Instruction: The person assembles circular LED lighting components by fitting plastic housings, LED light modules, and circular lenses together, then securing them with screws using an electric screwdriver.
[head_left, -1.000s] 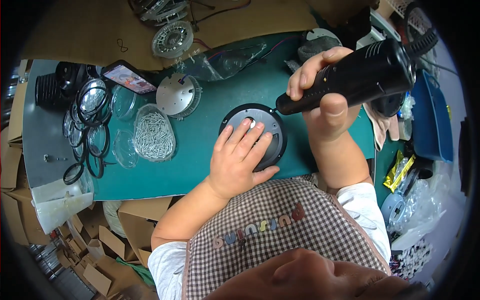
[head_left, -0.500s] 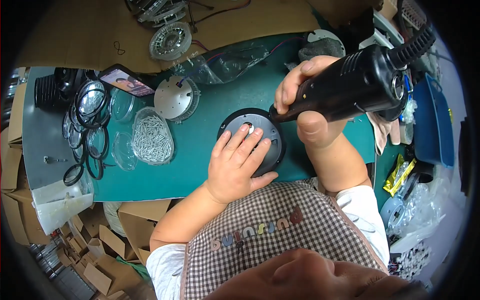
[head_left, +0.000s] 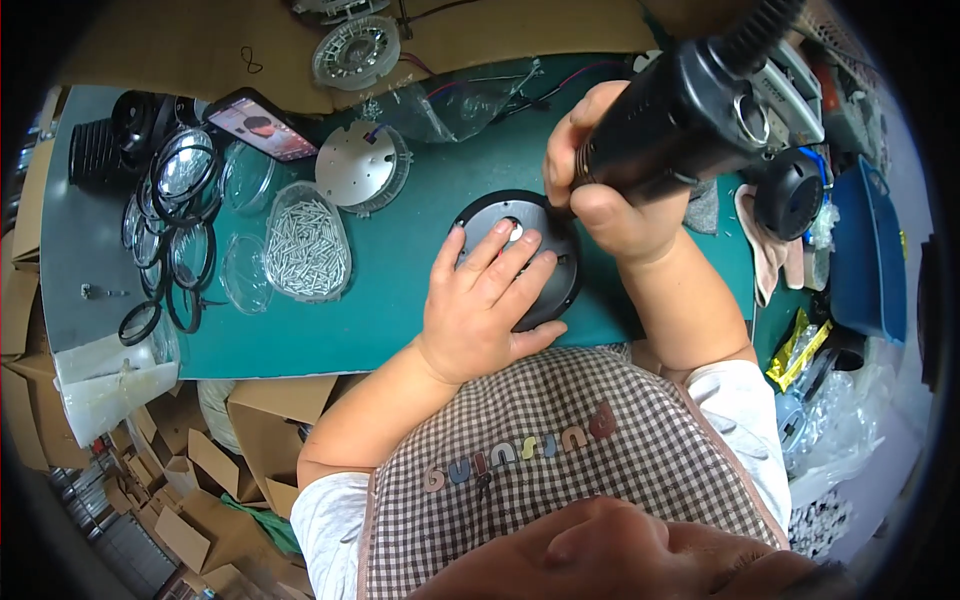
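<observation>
A round black housing lies on the green mat in front of me. Across its left and middle part my left hand rests flat, fingers spread; a small white piece and a bit of red show between the fingers. My right hand grips a black corded electric screwdriver, with its front end tilted down toward the housing's upper right rim. The bit is hidden, so contact with a screw cannot be seen.
Left of the housing stands a clear tub of screws. Beyond it are a silver disc, a phone and black rings. A clear plastic bag lies at the back. A cloth and blue bin are at right.
The screwdriver has swung steeper, its cable end moving up and left, and its front end has shifted slightly along the rim. My left hand stays on the housing. The whole view has shifted a little.
</observation>
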